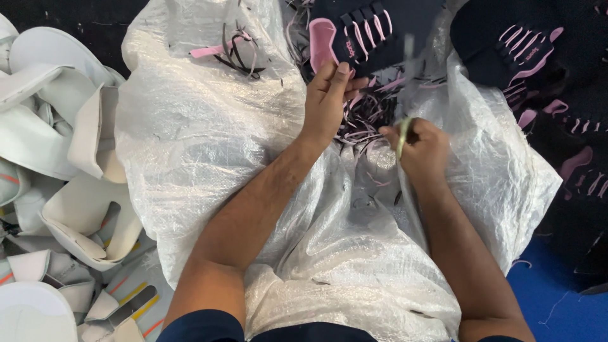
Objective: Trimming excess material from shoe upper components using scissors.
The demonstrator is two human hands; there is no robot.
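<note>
A navy shoe upper with pink trim (pixel 354 35) is lying at the far edge of the white woven sack (pixel 209 139). The left hand (pixel 326 101) is gripping its near edge, fingers curled. The right hand (pixel 423 149), just beside, is closing around blurred scissors (pixel 405 126). Pink and dark offcuts (pixel 364 123) are littering the sack between them; white shoe pieces (pixel 69 158) are lying left of it.

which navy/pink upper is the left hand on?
The top-centre upper, gripped by the left hand. The other uppers lie untouched at the right edge.
</note>
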